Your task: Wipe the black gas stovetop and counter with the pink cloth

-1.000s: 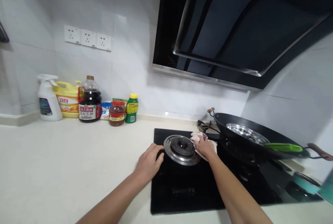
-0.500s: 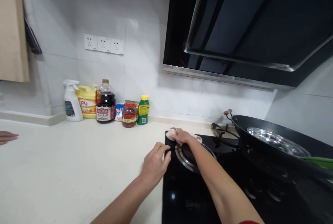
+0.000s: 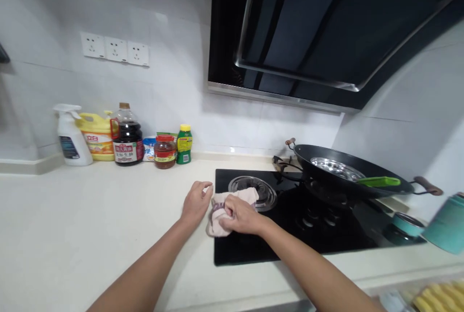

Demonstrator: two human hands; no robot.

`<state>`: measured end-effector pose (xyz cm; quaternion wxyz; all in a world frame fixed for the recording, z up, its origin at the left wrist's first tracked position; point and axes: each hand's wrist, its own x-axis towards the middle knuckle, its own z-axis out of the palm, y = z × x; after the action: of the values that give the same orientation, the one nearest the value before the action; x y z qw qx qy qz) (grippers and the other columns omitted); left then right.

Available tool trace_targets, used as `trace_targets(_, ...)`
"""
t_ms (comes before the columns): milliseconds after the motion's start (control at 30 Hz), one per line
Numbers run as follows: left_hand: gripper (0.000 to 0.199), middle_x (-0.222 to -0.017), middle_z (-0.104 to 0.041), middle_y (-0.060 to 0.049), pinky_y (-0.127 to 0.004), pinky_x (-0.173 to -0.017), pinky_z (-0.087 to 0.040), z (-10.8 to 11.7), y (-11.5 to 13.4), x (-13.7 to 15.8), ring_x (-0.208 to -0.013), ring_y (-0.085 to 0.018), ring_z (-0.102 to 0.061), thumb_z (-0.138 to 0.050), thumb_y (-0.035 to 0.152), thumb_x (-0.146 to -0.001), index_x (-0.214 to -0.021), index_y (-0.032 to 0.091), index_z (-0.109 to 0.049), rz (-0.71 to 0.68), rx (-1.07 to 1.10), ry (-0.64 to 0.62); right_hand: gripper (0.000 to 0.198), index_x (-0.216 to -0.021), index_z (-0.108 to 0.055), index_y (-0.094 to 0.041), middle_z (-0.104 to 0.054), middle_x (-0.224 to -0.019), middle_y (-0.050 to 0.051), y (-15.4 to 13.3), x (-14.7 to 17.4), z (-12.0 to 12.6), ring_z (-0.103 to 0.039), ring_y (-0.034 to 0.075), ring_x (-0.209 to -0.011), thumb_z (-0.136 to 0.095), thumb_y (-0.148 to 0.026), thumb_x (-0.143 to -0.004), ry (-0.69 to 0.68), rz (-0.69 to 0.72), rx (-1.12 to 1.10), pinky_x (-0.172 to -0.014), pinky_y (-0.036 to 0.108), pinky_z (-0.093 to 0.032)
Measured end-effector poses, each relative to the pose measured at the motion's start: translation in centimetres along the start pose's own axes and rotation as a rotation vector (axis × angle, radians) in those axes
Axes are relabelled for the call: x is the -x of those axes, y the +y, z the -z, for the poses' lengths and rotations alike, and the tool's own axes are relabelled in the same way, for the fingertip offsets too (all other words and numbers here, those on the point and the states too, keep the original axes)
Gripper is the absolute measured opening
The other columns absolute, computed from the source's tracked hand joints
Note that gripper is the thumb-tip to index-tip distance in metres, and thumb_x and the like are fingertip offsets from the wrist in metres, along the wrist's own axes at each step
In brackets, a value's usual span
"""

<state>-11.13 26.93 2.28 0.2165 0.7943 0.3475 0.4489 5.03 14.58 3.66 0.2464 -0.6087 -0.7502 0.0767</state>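
Observation:
My right hand (image 3: 241, 214) is closed on a pale pink cloth (image 3: 216, 222), pressing it onto the left front part of the black glass hob (image 3: 250, 251). The cloth is bunched under my fingers, has a purple patterned band, and hangs slightly over the hob's left edge. Its far corner reaches the round metal burner ring (image 3: 270, 200). Beside the cloth, my left hand (image 3: 196, 201) is at the hob's left edge above the white counter (image 3: 108, 225). Its fingers are loosely bent, thumb a little apart, with nothing held.
A black wok (image 3: 328, 181) on the right burner holds a shiny metal plate (image 3: 337, 169) and a green-handled utensil (image 3: 379, 182). Along the wall stand a spray bottle (image 3: 72, 138), a soy sauce bottle (image 3: 128, 138) and a red-lidded jar (image 3: 165, 152). A range hood (image 3: 290, 31) overhangs the hob.
My right hand has drawn the cloth from the hob's back left corner towards me, to its left front. My left hand stays by the left edge. The view has turned right; another hand at far left is out of view.

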Motion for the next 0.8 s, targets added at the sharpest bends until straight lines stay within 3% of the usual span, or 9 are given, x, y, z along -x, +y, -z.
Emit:
trace_targets(167,0.039,-0.100,-0.069,-0.007,-0.035,-0.084,-0.050,0.0,0.3,0.0,-0.085,-0.022,-0.063,-0.044,0.047,-0.090,-0.097,0.020,-0.071,-0.017,0.029,-0.069,0.045,-0.119,-0.052,-0.026,-0.055,-0.109,0.001,-2.6,7.7,1.5,-0.054,0.018,-0.100,-0.069,-0.032,-0.078,0.059,-0.020,-0.060,-0.090,0.031,-0.043)
trace_targets(267,0.039,-0.099,-0.072,-0.006,-0.035,-0.083,-0.050,0.1,0.3,0.1,-0.086,-0.023,-0.064,-0.046,0.050,-0.088,-0.093,0.022,-0.072,-0.022,0.025,-0.103,0.047,-0.128,-0.054,-0.027,-0.050,-0.132,0.006,-2.2,10.5,2.3,-0.051,0.021,-0.119,-0.065,-0.037,-0.083,0.094,-0.113,-0.010,-0.101,0.034,-0.041)
trace_targets(333,0.039,-0.099,-0.073,-0.005,-0.034,-0.082,-0.051,0.2,0.3,0.2,-0.084,-0.023,-0.064,-0.046,0.050,-0.087,-0.092,0.022,-0.073,-0.018,0.011,-0.119,0.045,-0.128,-0.060,-0.027,-0.041,-0.147,0.009,-1.0,11.9,2.7,-0.041,0.027,-0.135,-0.064,-0.043,-0.086,0.133,-0.223,0.106,-0.111,0.041,-0.033)
trace_targets(433,0.039,-0.101,-0.075,-0.005,-0.033,-0.082,-0.052,0.3,0.1,0.1,-0.087,-0.023,-0.066,-0.046,0.049,-0.085,-0.091,0.022,-0.074,-0.016,-0.021,-0.142,0.051,-0.133,-0.061,-0.032,-0.032,-0.159,0.010,1.3,13.6,3.4,-0.020,0.040,-0.148,-0.060,-0.055,-0.088,0.162,-0.430,0.317,-0.117,0.060,-0.012)
trace_targets(500,0.039,-0.102,-0.076,-0.005,-0.033,-0.082,-0.052,0.4,-0.1,0.1,-0.089,-0.024,-0.068,-0.046,0.049,-0.084,-0.091,0.023,-0.075,-0.020,-0.032,-0.162,0.055,-0.138,-0.057,-0.036,-0.035,-0.158,0.010,2.4,14.5,3.8,-0.021,0.041,-0.147,-0.056,-0.061,-0.089,0.155,-0.507,0.379,-0.115,0.064,-0.011)
trace_targets(600,0.039,-0.101,-0.077,-0.005,-0.033,-0.082,-0.053,0.3,-0.2,-0.1,-0.091,-0.025,-0.069,-0.048,0.050,-0.083,-0.090,0.023,-0.075,-0.024,-0.033,-0.207,0.053,-0.133,-0.058,-0.034,-0.048,-0.148,0.009,2.9,15.4,4.3,-0.038,0.035,-0.137,-0.059,-0.061,-0.087,0.180,-0.480,0.406,-0.110,0.056,-0.026)
trace_targets(700,0.038,-0.101,-0.077,-0.005,-0.033,-0.083,-0.053,0.2,-0.3,-0.1,-0.094,-0.026,-0.070,-0.049,0.051,-0.083,-0.090,0.024,-0.075,-0.011,-0.042,-0.262,0.042,-0.117,-0.064,-0.029,-0.060,-0.129,0.007,3.0,16.1,4.5,-0.050,0.029,-0.120,-0.065,-0.053,-0.083,0.247,-0.464,0.433,-0.098,0.045,-0.035)
trace_targets(800,0.039,-0.102,-0.078,-0.004,-0.033,-0.084,-0.053,0.2,-0.6,-0.2,-0.095,-0.027,-0.070,-0.049,0.052,-0.083,-0.092,0.025,-0.075,0.003,-0.064,-0.294,0.035,-0.109,-0.064,-0.024,-0.065,-0.116,0.006,3.5,17.5,4.8,-0.053,0.026,-0.111,-0.066,-0.041,-0.079,0.312,-0.473,0.419,-0.093,0.040,-0.036)
